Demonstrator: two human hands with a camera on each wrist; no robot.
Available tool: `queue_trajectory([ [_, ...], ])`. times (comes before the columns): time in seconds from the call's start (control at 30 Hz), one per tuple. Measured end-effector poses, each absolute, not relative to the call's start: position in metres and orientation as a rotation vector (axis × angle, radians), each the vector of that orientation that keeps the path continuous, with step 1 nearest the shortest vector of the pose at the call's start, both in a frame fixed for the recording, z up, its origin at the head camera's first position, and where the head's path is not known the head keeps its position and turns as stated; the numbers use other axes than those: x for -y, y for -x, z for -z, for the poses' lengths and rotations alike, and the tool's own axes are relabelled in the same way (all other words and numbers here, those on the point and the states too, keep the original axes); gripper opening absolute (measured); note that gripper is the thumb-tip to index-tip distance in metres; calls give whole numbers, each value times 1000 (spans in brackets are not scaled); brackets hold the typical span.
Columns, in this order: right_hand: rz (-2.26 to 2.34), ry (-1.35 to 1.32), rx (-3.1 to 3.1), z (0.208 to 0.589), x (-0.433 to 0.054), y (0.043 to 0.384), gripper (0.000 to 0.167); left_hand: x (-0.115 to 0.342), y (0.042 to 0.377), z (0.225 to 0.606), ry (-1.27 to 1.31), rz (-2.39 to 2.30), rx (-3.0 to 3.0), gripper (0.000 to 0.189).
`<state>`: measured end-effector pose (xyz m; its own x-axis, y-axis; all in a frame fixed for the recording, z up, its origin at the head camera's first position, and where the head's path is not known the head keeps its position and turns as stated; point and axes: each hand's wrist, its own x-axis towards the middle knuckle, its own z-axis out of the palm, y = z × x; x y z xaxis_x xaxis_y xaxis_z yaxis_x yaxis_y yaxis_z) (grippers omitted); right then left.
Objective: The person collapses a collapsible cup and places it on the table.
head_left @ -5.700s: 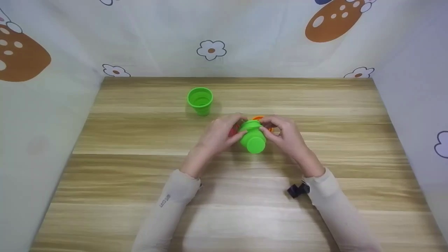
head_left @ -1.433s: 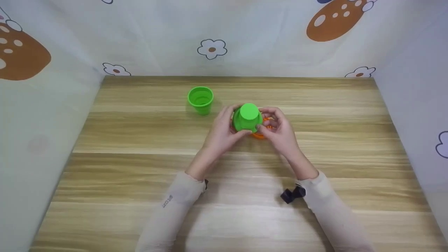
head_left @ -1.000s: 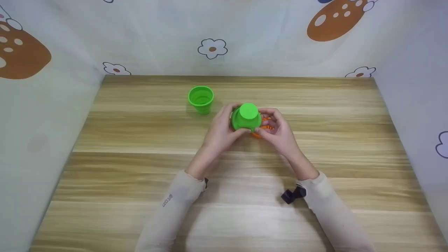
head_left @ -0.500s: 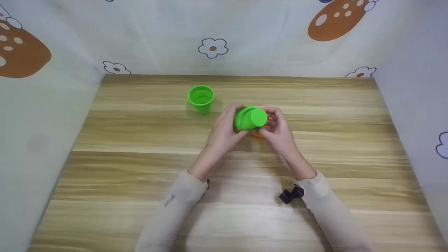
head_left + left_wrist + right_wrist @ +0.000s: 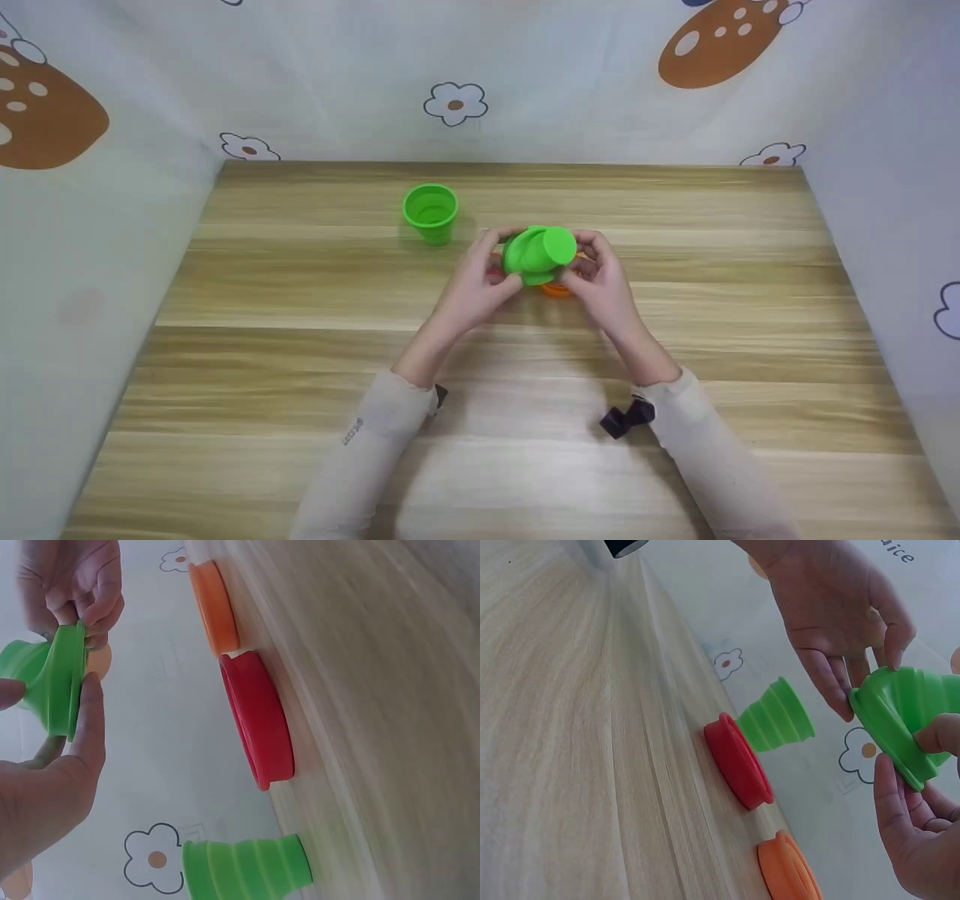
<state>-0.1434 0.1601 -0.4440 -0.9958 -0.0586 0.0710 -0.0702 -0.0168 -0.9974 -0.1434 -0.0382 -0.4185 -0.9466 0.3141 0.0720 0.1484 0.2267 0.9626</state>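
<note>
Both hands grip a green collapsible cup above the table, its wide rim half folded. The cup is tilted, with its round base toward the right in the head view. My left hand pinches the rim from the left, thumb at the near side. At the right side, my right hand holds it between thumb and fingers. Below the hands, a red flattened cup and an orange flattened cup lie side by side on the table, mostly covered in the head view.
A second green collapsible cup stands upright and extended at the back, left of the hands. The wood-grain table meets a flower-patterned curtain behind it. A black wrist device hangs by the right cuff.
In the hands, the green cup's base has swung from facing the person, through up and away, to the right. Both hands have shifted slightly away from the person since the oldest frame.
</note>
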Motion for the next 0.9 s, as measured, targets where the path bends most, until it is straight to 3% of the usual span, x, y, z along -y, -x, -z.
queue_trajectory([
  [0.3, -2260, -160, 2184, 444, -156, 142, 49, 38, 146, 418, -383, -1930, -2311, 47],
  [0.9, -2315, -230, 2142, 444, -158, 139, 46, 44, 150, 419, -353, -2071, -2124, 39],
])
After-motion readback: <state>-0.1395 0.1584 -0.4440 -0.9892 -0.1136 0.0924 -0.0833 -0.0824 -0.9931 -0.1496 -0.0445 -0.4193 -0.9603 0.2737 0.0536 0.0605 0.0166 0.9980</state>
